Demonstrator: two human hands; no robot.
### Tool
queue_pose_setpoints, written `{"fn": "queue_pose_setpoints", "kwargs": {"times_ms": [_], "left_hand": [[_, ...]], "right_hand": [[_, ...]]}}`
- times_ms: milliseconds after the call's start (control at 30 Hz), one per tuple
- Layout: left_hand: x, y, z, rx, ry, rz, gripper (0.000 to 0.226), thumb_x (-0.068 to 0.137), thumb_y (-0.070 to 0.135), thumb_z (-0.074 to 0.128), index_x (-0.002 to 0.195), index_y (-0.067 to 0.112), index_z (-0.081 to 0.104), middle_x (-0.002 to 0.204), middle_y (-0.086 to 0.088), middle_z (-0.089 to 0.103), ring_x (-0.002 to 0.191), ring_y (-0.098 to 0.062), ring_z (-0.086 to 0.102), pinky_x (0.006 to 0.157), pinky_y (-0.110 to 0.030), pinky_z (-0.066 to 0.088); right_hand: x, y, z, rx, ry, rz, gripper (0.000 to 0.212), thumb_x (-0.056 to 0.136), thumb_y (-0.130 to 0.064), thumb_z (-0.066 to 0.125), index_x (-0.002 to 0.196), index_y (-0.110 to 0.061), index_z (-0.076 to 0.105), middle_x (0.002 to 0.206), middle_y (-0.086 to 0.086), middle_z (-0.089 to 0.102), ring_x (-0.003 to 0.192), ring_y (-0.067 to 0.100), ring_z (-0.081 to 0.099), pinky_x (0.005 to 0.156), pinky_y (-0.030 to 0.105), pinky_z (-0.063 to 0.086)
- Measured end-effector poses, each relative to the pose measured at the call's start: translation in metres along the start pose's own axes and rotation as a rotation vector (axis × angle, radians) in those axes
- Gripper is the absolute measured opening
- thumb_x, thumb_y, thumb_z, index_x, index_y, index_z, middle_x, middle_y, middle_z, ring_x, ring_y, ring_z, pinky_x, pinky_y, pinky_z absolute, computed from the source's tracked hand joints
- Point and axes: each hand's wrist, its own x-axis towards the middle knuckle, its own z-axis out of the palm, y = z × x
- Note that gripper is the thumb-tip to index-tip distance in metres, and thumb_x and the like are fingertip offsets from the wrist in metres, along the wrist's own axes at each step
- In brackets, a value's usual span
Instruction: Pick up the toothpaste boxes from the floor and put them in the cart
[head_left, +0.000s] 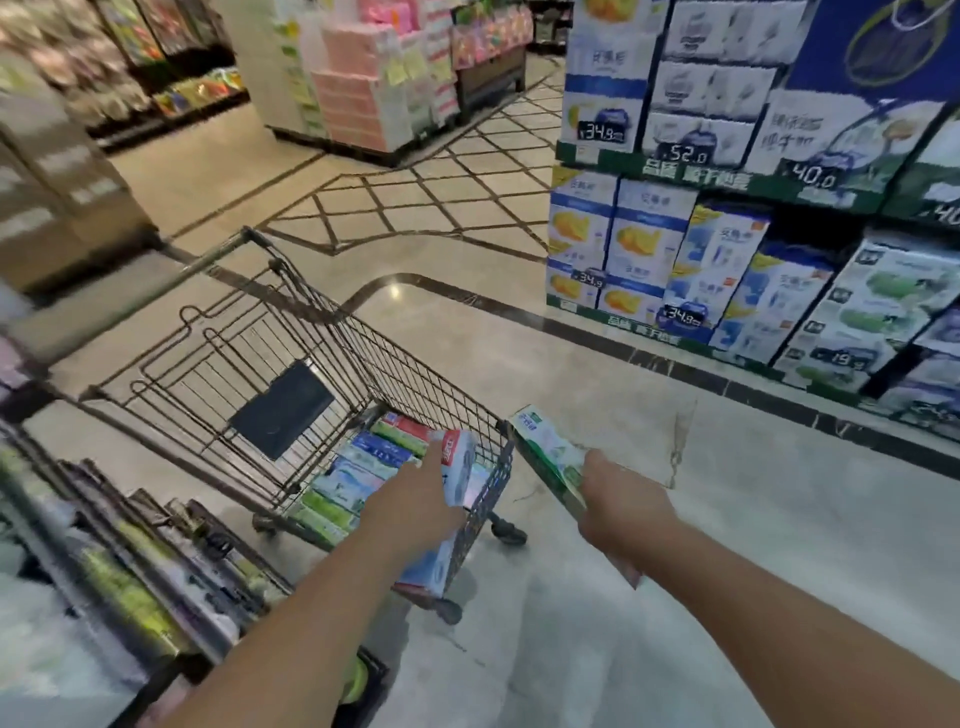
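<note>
A wire shopping cart (415, 364) stands on the shop floor, its basket holding several toothpaste boxes (363, 467) laid side by side. My left hand (415, 499) grips a white, red and blue toothpaste box (454, 478) over the cart's near end, partly inside the basket. My right hand (621, 501) grips a green and white toothpaste box (550, 452) just right of the cart's rim, outside the basket. No boxes show on the visible floor.
Shelves of boxed goods (753, 249) with price tags line the right side. A low rack of packaged items (130, 561) runs along the left, close to the cart. A pink and white stacked display (363, 78) stands further back. Polished floor (727, 519) spreads to the right.
</note>
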Motion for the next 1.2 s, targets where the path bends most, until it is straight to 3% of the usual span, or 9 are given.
{"fn": "queue_pose_setpoints", "kwargs": {"times_ms": [133, 333, 533, 633, 733, 833, 967, 1100, 1200], "left_hand": [[0.046, -0.030, -0.011, -0.076, 0.028, -0.106, 0.098, 0.088, 0.046, 0.056, 0.153, 0.031, -0.016, 0.139, -0.018, 0.043, 0.096, -0.033, 0.062, 0.075, -0.040, 0.052], [0.114, -0.092, -0.030, -0.149, 0.057, -0.239, 0.100, 0.089, 0.048, 0.058, 0.154, 0.025, -0.015, 0.136, -0.019, 0.048, 0.076, -0.024, 0.061, 0.062, -0.035, 0.054], [0.166, -0.145, -0.016, -0.276, 0.087, -0.402, 0.103, 0.089, 0.054, 0.059, 0.154, 0.024, -0.015, 0.151, -0.019, 0.034, 0.106, -0.030, 0.062, 0.074, -0.035, 0.052], [0.184, -0.162, 0.008, -0.375, 0.108, -0.499, 0.105, 0.088, 0.056, 0.059, 0.153, 0.027, -0.018, 0.151, -0.017, 0.035, 0.098, -0.029, 0.064, 0.072, -0.035, 0.053], [0.204, -0.178, 0.050, -0.452, 0.117, -0.612, 0.107, 0.087, 0.057, 0.060, 0.152, 0.025, -0.018, 0.144, -0.016, 0.041, 0.098, -0.028, 0.061, 0.072, -0.035, 0.052], [0.216, -0.187, 0.096, -0.555, 0.101, -0.763, 0.109, 0.085, 0.058, 0.062, 0.153, 0.022, -0.016, 0.139, -0.014, 0.042, 0.103, -0.030, 0.059, 0.076, -0.038, 0.051], [0.231, -0.190, 0.152, -0.688, 0.130, -0.933, 0.106, 0.082, 0.051, 0.068, 0.153, 0.026, -0.006, 0.129, -0.010, 0.051, 0.104, -0.030, 0.059, 0.082, -0.042, 0.054], [0.241, -0.184, 0.200, -0.747, 0.191, -1.072, 0.101, 0.079, 0.047, 0.073, 0.152, 0.026, 0.005, 0.129, -0.010, 0.055, 0.109, -0.031, 0.059, 0.084, -0.043, 0.054], [0.243, -0.179, 0.228, -0.771, 0.159, -1.157, 0.096, 0.080, 0.042, 0.072, 0.151, 0.017, 0.013, 0.126, -0.011, 0.056, 0.105, -0.031, 0.061, 0.079, -0.041, 0.055]], "right_hand": [[0.067, -0.040, -0.008, -0.008, -0.019, -0.137, 0.043, 0.084, -0.020, 0.057, 0.122, -0.013, 0.037, 0.115, 0.006, 0.057, 0.100, 0.029, 0.061, 0.069, 0.032, 0.044], [0.151, -0.116, -0.014, -0.037, -0.035, -0.244, 0.046, 0.092, -0.027, 0.055, 0.129, -0.011, 0.033, 0.116, 0.007, 0.057, 0.101, 0.028, 0.062, 0.067, 0.029, 0.034], [0.235, -0.180, 0.020, 0.010, -0.140, -0.313, 0.049, 0.087, -0.014, 0.053, 0.131, -0.013, 0.029, 0.115, 0.010, 0.058, 0.096, 0.032, 0.062, 0.069, 0.033, 0.044], [0.264, -0.204, 0.046, 0.003, -0.174, -0.321, 0.039, 0.089, -0.013, 0.053, 0.122, -0.015, 0.034, 0.098, 0.006, 0.061, 0.082, 0.029, 0.062, 0.065, 0.032, 0.042], [0.297, -0.226, 0.090, -0.070, -0.234, -0.391, 0.046, 0.093, -0.018, 0.052, 0.134, -0.012, 0.032, 0.110, 0.010, 0.064, 0.087, 0.027, 0.067, 0.069, 0.037, 0.051], [0.319, -0.238, 0.133, -0.092, -0.323, -0.466, 0.044, 0.095, -0.021, 0.054, 0.130, -0.008, 0.032, 0.090, 0.006, 0.061, 0.082, 0.028, 0.064, 0.067, 0.034, 0.046], [0.340, -0.246, 0.189, -0.228, -0.417, -0.541, 0.047, 0.095, -0.018, 0.051, 0.135, -0.008, 0.029, 0.118, 0.008, 0.058, 0.105, 0.029, 0.063, 0.075, 0.033, 0.044], [0.351, -0.245, 0.241, -0.394, -0.497, -0.627, 0.066, 0.098, -0.013, 0.044, 0.151, 0.001, 0.008, 0.145, 0.016, 0.041, 0.120, 0.030, 0.056, 0.091, 0.039, 0.048], [0.349, -0.237, 0.277, -0.293, -0.505, -0.605, 0.052, 0.099, -0.020, 0.045, 0.144, -0.007, 0.024, 0.127, 0.013, 0.053, 0.100, 0.029, 0.062, 0.075, 0.034, 0.047]]}}
